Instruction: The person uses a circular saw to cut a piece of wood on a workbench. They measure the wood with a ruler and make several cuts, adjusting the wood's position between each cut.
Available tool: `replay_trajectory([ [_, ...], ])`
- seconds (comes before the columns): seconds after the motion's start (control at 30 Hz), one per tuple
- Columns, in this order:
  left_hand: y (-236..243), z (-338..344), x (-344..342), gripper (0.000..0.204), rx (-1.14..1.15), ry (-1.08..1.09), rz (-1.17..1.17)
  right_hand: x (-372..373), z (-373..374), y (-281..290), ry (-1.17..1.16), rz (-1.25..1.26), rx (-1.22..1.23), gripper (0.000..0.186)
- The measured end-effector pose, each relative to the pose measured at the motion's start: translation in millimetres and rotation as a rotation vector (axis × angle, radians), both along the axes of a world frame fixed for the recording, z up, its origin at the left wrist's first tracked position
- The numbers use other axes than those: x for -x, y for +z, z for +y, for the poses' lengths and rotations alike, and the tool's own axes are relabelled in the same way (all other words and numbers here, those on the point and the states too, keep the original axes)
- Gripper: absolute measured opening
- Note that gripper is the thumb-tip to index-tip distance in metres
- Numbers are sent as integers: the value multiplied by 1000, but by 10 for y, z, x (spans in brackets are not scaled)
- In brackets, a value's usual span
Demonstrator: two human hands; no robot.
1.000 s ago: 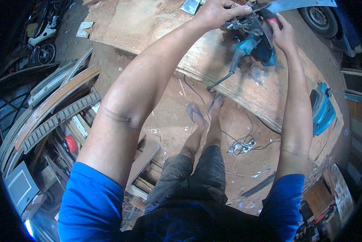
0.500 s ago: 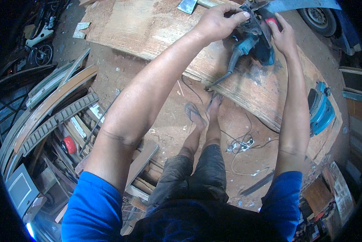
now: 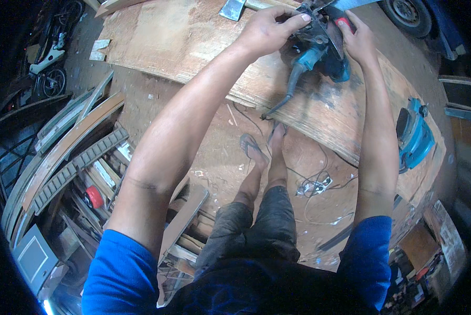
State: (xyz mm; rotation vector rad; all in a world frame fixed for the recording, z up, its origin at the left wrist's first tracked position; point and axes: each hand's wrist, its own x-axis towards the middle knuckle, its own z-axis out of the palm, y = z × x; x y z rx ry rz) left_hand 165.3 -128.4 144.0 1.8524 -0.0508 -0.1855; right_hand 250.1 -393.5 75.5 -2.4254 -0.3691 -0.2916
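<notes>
A teal corded power tool with dark metal parts, circular-saw-like, lies at the far edge of the view on a plywood sheet. My left hand is closed at its upper left side, thumb and fingers pressed on a dark metal part. On the other side, my right hand pinches a small red piece beside the tool's dark plate. What lies under the fingertips is partly hidden. The tool's cord runs down toward the board's near edge.
A hatchet head rests at the board's far side. Another teal power tool sits at the right. Cords meet a white power strip on the dirt floor by my feet. Scrap wood fills the left; a vehicle wheel stands far right.
The whole view has shifted slightly, so the board, tool and both hands appear a little further left. Both hands keep their grips on the tool and red piece.
</notes>
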Motion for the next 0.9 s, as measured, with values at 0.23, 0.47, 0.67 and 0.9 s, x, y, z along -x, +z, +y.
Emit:
replay_trajectory([
  [0.23,-110,21,3,55,21,37,-124,35,42,12,-14,27,-34,48],
  [0.47,341,28,441,63,140,220,541,329,21,146,-15,45,-55,36],
  [0.67,522,13,210,33,-472,-48,302,1130,-403,557,-111,352,-22,34],
  [0.9,664,-144,224,30,-1219,-246,-109,1692,-1030,564,-155,565,111,34],
])
